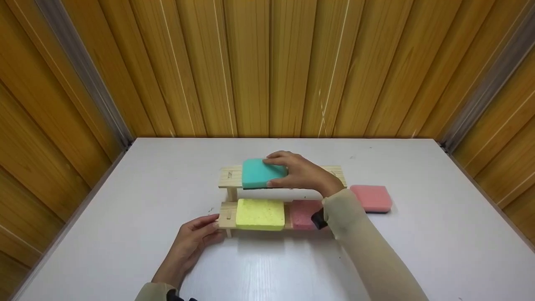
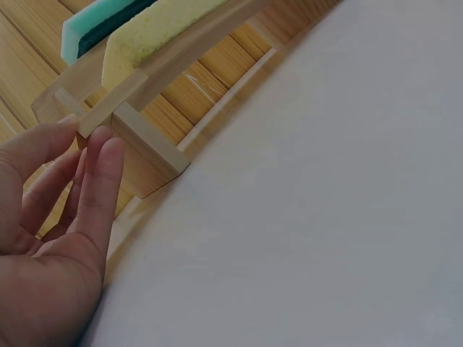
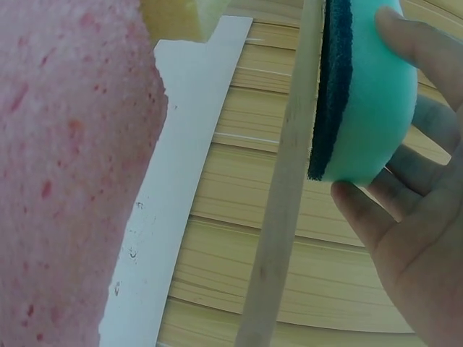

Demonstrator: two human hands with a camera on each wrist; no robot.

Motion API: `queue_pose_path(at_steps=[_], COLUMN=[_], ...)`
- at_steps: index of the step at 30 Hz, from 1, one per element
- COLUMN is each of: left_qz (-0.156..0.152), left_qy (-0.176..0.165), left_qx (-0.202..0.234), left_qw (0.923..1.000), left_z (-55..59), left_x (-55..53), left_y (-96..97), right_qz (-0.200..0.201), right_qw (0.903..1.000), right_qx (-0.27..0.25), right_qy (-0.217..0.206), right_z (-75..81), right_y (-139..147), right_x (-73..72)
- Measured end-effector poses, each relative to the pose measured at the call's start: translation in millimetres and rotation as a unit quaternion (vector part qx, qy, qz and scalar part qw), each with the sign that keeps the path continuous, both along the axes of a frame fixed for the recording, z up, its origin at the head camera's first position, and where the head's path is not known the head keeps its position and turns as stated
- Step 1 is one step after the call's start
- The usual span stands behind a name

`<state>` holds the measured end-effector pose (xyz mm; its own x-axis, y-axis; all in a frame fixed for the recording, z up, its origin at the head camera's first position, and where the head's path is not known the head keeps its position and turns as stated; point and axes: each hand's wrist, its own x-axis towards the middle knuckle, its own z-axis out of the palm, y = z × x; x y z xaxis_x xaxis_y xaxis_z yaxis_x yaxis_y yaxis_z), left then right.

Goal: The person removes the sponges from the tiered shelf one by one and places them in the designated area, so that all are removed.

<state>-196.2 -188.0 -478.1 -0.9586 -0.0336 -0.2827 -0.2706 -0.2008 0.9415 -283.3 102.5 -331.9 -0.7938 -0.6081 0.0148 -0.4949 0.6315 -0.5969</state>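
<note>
A small two-tier wooden rack (image 1: 229, 179) stands on the white table. On its upper tier lies a teal sponge (image 1: 257, 172) with a dark green scouring layer underneath, and my right hand (image 1: 303, 171) grips it by its edges from the right. In the right wrist view that dark layer (image 3: 331, 94) lies right along the upper board. My left hand (image 1: 196, 234) pinches the left end of the lower board (image 2: 116, 105) between thumb and fingers. A yellow sponge (image 1: 260, 214) and a red-pink sponge (image 1: 304, 212) sit on the lower tier, the latter partly hidden by my right wrist.
A pink sponge (image 1: 371, 197) with a dark underside lies on the table (image 1: 418, 234) to the right of the rack. Yellow wood-patterned walls (image 1: 288, 67) rise behind and at both sides of the table. My right forearm (image 1: 368, 246) crosses in front of the rack's right end.
</note>
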Motion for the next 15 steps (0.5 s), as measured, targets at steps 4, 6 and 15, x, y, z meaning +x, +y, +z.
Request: queue_pose_path(at_steps=[4, 6, 15], left_qz=[0.000, -0.001, 0.001], left_qy=[0.002, 0.003, -0.001], left_qx=[-0.003, -0.005, -0.003], left_qw=[1.0000, 1.0000, 1.0000], left_z=[0.4, 0.8, 2.0], left_x=[-0.6, -0.9, -0.4], left_y=[0.1, 0.5, 1.1], right_qz=[0.005, 0.007, 0.014], right_qw=[1.0000, 0.9999, 0.9996], right_qx=[-0.008, -0.012, -0.022], right_qy=[0.001, 0.001, 0.010], right_z=[0.9, 0.9, -1.3], right_y=[1.7, 3.3, 12.8], right_x=[-0.2, -0.6, -0.7])
